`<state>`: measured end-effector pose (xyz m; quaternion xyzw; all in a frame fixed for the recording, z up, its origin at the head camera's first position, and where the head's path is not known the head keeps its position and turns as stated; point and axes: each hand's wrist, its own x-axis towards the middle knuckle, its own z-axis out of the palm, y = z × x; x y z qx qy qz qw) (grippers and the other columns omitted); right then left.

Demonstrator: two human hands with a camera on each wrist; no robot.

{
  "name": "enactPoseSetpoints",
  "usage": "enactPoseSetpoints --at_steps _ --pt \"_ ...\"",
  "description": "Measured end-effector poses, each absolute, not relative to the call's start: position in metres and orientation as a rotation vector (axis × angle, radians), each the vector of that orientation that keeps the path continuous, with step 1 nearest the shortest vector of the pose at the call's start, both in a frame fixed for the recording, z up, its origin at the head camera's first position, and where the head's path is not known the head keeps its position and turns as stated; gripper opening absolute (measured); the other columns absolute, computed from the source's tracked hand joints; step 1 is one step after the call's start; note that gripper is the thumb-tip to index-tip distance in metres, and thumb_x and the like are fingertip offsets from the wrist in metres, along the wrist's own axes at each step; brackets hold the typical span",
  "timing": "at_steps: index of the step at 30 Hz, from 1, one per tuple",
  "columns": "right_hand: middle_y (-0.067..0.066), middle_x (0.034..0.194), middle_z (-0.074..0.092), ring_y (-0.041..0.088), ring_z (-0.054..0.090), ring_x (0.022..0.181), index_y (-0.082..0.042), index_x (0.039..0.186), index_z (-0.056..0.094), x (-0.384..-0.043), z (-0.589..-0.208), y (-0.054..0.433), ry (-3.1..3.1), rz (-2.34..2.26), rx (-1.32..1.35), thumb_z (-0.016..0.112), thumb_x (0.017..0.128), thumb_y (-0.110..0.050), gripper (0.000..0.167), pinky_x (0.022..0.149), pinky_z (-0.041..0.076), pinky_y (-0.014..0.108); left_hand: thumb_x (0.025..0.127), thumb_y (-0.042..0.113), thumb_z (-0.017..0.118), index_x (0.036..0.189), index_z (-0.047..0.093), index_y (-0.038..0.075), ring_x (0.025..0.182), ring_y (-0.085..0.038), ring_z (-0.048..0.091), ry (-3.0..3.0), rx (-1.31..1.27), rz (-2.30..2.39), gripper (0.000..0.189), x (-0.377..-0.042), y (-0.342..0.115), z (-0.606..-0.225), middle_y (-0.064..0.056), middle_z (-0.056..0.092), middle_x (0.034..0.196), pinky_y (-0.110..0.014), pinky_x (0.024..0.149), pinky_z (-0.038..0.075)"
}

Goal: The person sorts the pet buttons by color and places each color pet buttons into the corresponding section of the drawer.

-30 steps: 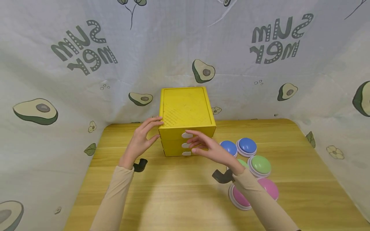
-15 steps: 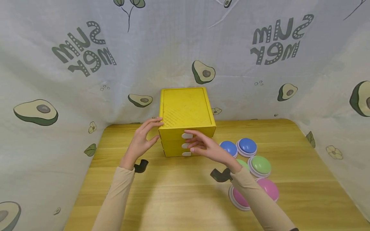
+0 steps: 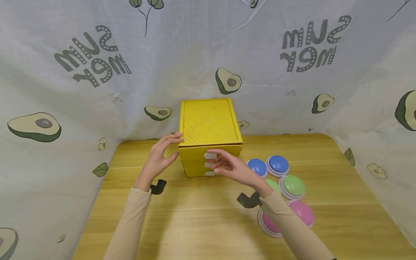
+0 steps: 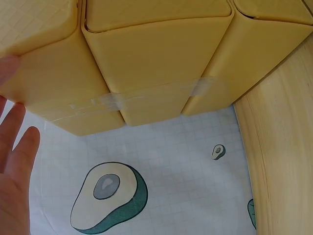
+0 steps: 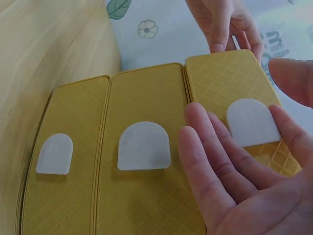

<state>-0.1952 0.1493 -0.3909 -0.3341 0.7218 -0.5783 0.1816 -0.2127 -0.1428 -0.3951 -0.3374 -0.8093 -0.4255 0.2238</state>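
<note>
The right hand point(image 3: 235, 168) is touching the top white tab point(image 5: 252, 122) with its index finger, fingers loosely extended, thumb standing apart from the tab; no full wrap round it. The left hand point(image 3: 158, 159) is resting its extended fingers on the front-left top edge of the yellow drawer cabinet point(image 3: 209, 119), thumb lying lower by the side, not clutching. A thin dark gap is showing between the cabinet's top panel and the top drawer point(image 3: 193, 152); the middle tab point(image 5: 144, 147) and bottom tab point(image 5: 55, 154) are sitting below, the lower drawer fronts lying flush with each other. Clear tape point(image 4: 146, 98) is running across the cabinet's left side. The cabinet is standing near the worktop's point(image 3: 182, 231) back edge, around its middle, with wood showing from the drawer fronts toward the near edge and out to the left edge. Right of the cabinet, two blue buttons point(image 3: 278, 164), two green buttons point(image 3: 294, 185) and two pink buttons point(image 3: 301, 212) are lining up in pairs toward the near edge, well in from the right edge; the right sleeve point(image 3: 289, 220) is partly covering the left green and left pink ones. Avocado-print cloth point(image 3: 260, 108) is hanging behind the back edge.
</note>
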Motion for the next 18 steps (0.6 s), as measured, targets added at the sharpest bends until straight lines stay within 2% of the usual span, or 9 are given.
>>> enactPoseSetpoints --at_steps 8,14,18 --pt "0.021 0.127 0.055 0.028 0.06 0.107 -0.01 0.144 0.039 -0.184 -0.391 0.152 2.06 -1.609 -0.965 0.058 0.095 -0.003 0.053 0.09 0.051 0.035 0.071 -0.023 0.071 0.12 0.062 0.003 0.127 -0.025 0.047 -2.222 -0.933 -1.172 0.057 -0.213 -0.143 -0.398 -0.009 0.056 0.131 -0.032 0.103 0.041" --pt "0.014 0.124 0.058 0.032 0.06 0.106 -0.01 0.143 0.041 -0.174 -0.389 0.153 2.076 -1.596 -0.971 0.06 0.094 -0.004 0.052 0.088 0.053 0.035 0.071 -0.023 0.07 0.121 0.063 0.004 0.127 -0.023 0.047 -2.229 -0.93 -1.172 0.057 -0.213 -0.143 -0.398 -0.007 0.056 0.131 -0.031 0.103 0.041" --pt "0.012 0.124 0.058 0.029 0.06 0.105 -0.012 0.143 0.041 -0.166 -0.389 0.155 2.066 -1.579 -0.955 0.06 0.094 -0.005 0.053 0.088 0.052 0.036 0.071 -0.022 0.071 0.121 0.063 0.004 0.126 -0.023 0.048 -2.237 -0.925 -1.17 0.057 -0.213 -0.143 -0.399 -0.007 0.056 0.131 -0.032 0.102 0.042"
